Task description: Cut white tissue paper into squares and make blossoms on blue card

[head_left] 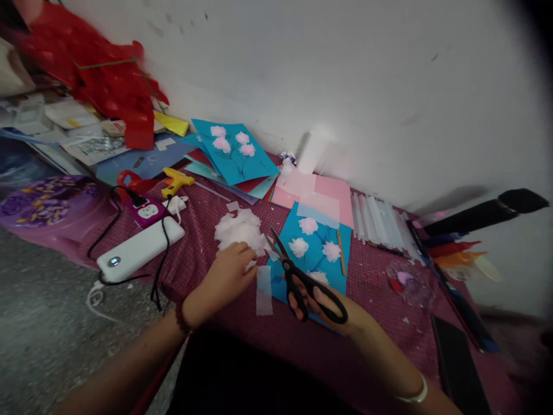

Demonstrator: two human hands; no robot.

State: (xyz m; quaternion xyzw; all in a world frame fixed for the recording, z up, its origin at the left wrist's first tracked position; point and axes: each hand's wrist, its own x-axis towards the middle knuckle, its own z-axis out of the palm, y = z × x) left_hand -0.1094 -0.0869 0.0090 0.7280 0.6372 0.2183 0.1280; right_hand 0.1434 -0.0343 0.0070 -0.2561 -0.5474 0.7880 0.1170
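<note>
My right hand (311,297) holds a pair of scissors (288,265) by its black handles, the blades slightly apart and pointing up and left. Beneath it lies a blue sheet (283,236) bearing fluffy white and pale pink paper flowers (298,248), partly covered by my hand. My left hand (231,274) is closed at the near edge of a heap of white tissue paper pieces (239,227). A bit of white paper shows at its fingertips. Between my hands, a translucent white paper strip (264,294) lies on the red checked cloth.
Finished-looking blue flower cards (235,153) lean at the back. Pink paper (332,199) and glue sticks (380,222) lie further right. On the left are a yellow glue gun (176,181), a white power bank (140,248) with black cable, and a purple-topped stool (52,202).
</note>
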